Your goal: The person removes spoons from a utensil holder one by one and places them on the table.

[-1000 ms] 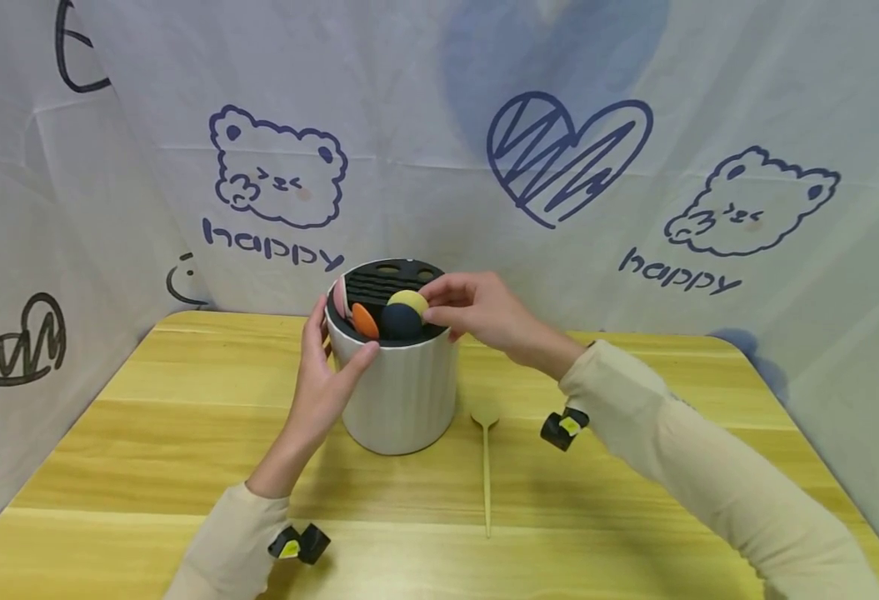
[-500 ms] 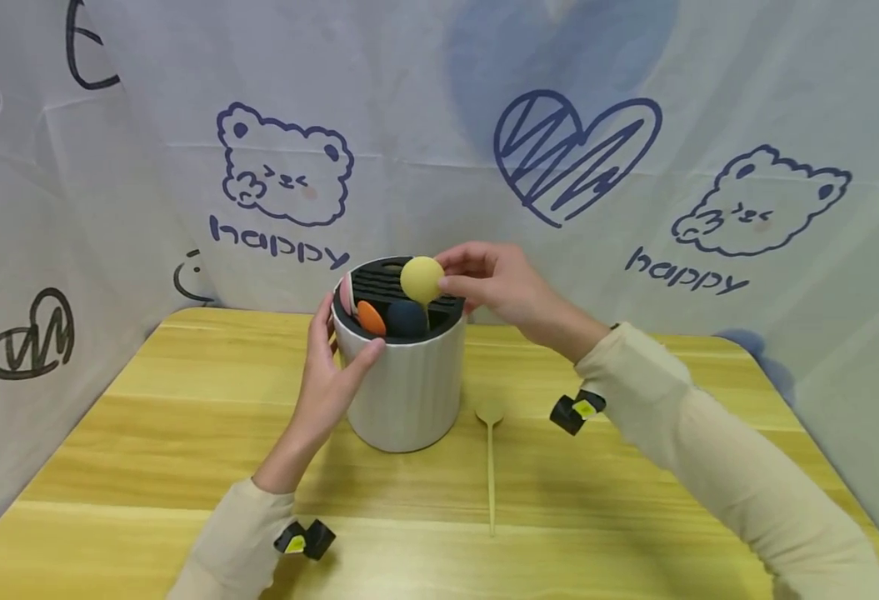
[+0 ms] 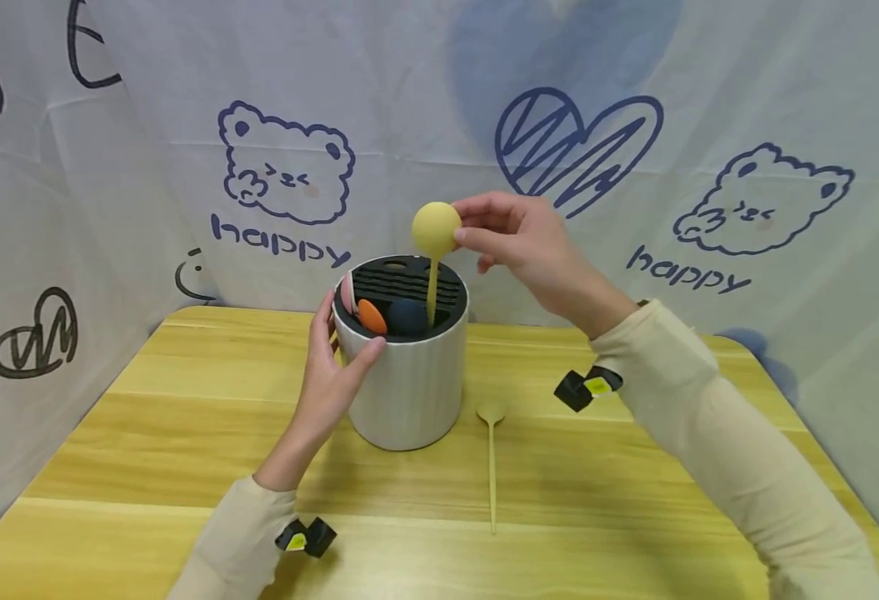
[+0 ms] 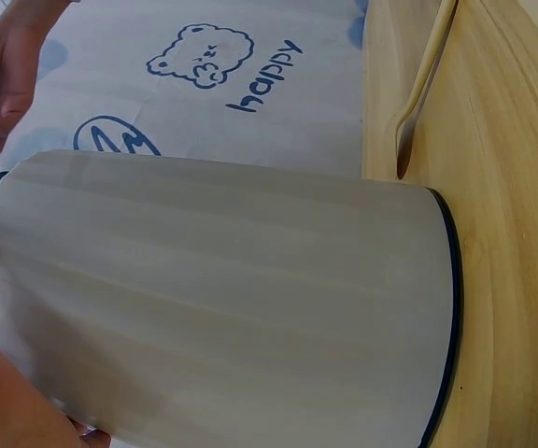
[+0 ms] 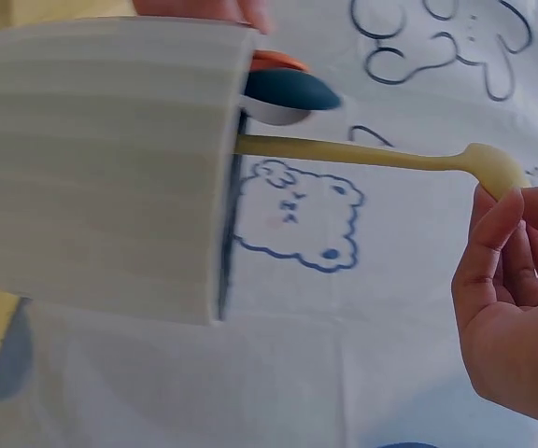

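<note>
A white ribbed utensil holder [image 3: 412, 396] with a black slotted top stands upright on the table. My left hand [image 3: 327, 375] grips its left side near the rim, thumb at the front and fingers round the back. Above the top, my right hand [image 3: 532, 242] pinches the round bowl of a yellow spoon [image 3: 437, 228] at its edge. The spoon stands upright, and its lower handle end goes down into the holder's opening, where it is hidden. Beside it in the holder sit a dark blue spoon head [image 5: 292, 89], an orange one [image 3: 372, 317] and a pink one [image 3: 347, 293].
Another yellow spoon [image 3: 492, 458] lies on the wooden table [image 3: 619, 517] just right of the holder, its bowl pointing away from me. A pale curtain [image 3: 409, 125] printed with bears and hearts hangs behind the table and along its sides.
My right hand has drawn the yellow spoon upward from among the other spoon heads, so part of its handle now shows above the holder. The left hand keeps its grip on the holder.
</note>
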Action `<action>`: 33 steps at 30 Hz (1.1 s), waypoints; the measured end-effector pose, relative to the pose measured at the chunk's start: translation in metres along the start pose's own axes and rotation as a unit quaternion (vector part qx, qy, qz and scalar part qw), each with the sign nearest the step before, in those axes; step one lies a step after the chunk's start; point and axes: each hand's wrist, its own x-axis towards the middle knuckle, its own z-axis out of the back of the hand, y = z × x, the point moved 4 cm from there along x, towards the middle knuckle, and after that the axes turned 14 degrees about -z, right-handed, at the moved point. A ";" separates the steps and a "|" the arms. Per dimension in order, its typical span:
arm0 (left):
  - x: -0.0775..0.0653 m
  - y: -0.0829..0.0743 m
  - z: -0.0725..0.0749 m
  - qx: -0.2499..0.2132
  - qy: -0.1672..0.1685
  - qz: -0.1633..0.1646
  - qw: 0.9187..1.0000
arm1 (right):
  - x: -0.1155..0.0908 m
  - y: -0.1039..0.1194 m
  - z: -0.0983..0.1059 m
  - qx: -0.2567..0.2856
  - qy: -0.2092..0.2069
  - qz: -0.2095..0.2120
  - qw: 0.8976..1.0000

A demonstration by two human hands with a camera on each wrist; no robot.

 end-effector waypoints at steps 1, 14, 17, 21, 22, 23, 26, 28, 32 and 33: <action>0.000 0.000 0.000 0.000 0.000 0.000 1.000 | -0.001 0.003 0.002 0.008 -0.003 0.008 1.000; 0.001 0.000 -0.004 0.003 0.006 0.002 1.000 | -0.018 0.034 0.026 0.083 -0.046 0.056 0.994; 0.000 0.000 -0.001 0.011 0.002 0.003 1.000 | -0.021 0.038 0.028 0.083 -0.044 0.063 0.994; -0.001 -0.003 0.004 0.010 0.003 -0.003 1.000 | -0.026 0.040 0.031 0.095 -0.040 0.071 0.992; -0.001 -0.004 0.006 0.010 0.007 -0.002 1.000 | -0.028 0.040 0.032 0.102 -0.039 0.072 0.991; -0.001 -0.004 0.007 0.009 0.011 -0.001 1.000 | -0.029 0.040 0.034 0.109 -0.038 0.072 0.991; 0.002 -0.006 0.010 0.014 0.025 0.008 1.000 | -0.034 0.037 0.038 0.130 -0.038 0.063 0.989; 0.004 -0.006 0.012 0.021 0.035 0.013 0.999 | -0.037 0.033 0.040 0.137 -0.040 0.050 0.988; 0.008 -0.007 0.013 0.031 0.050 0.014 0.998 | -0.042 0.025 0.043 0.142 -0.041 0.027 0.989; 0.009 -0.007 0.013 0.028 0.053 0.013 0.998 | -0.043 0.022 0.044 0.142 -0.040 0.024 0.989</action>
